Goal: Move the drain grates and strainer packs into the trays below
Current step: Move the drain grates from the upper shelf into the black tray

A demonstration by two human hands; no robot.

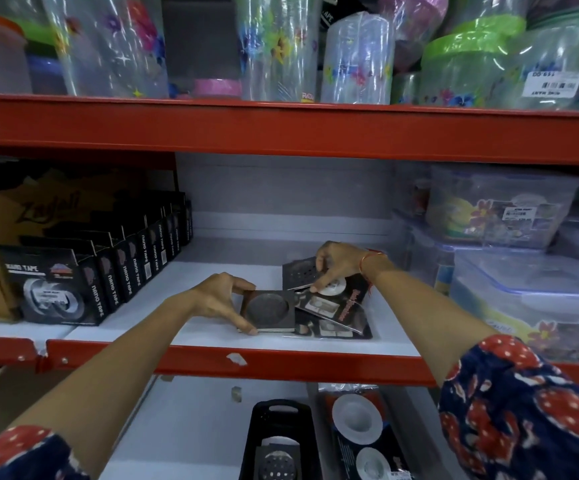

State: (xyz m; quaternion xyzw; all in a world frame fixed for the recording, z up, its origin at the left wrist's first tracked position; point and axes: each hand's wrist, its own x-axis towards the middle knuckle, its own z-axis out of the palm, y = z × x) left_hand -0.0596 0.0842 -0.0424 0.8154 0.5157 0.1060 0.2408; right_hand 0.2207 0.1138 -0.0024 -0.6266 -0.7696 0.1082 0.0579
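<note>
**Mid-transfer: some stock already below, small pile left on the middle shelf**

Progress. Lower centre of the frame: black tray on the lower shelf already holds one drain grate. Just right of it, strainer packs lie in a second spot; whether a tray sits under them cannot be told. So part of the job reads as done.

Left to move. Centre of the frame, on the white shelf board: a square grate, another perforated grate behind it, and overlapping packs beneath and to the right.

Hands. Left hand half closed, thumb and fingers pinching the square grate by its left edge. Right hand curled over the rear of the pile, fingertips on a round white strainer; firm hold or just touching, cannot tell.

Surroundings. Red steel shop racking. Nano tape boxes at left, lidded clear containers at right, floral plastic jars across the top shelf.
</note>
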